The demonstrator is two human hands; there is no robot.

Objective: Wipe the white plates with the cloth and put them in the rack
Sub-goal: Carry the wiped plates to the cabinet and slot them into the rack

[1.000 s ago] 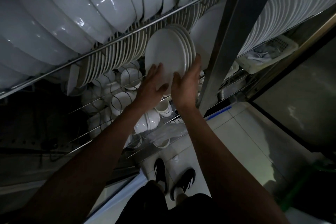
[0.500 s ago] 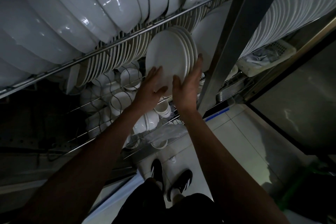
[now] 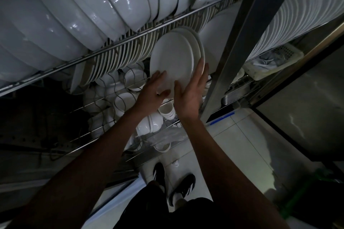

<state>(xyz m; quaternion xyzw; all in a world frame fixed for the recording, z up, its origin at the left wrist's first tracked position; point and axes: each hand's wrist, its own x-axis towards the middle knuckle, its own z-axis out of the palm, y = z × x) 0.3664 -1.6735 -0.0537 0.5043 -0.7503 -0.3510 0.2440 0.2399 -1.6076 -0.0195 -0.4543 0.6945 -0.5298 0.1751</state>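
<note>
A small stack of white plates [image 3: 173,57] stands on edge at the middle shelf of a steel wire rack [image 3: 119,42], just right of a row of racked plates [image 3: 119,59]. My left hand [image 3: 154,91] lies against the front plate's lower face with its fingers spread and the thumb under the rim. My right hand [image 3: 189,91] presses its straight fingers along the stack's right rim. Both hands carry the stack between them. No cloth is in view.
Large white platters [image 3: 74,15] fill the top shelf. Bowls and cups [image 3: 128,98] crowd the wire shelf below my hands. A steel post [image 3: 236,39] stands right of the stack, with more plates [image 3: 301,13] and a plastic basket [image 3: 275,61] beyond. Tiled floor [image 3: 242,145] lies below.
The stack has shifted slightly up and to the right, closer to the rack's shelf, with both hands following. The grip looks the same.
</note>
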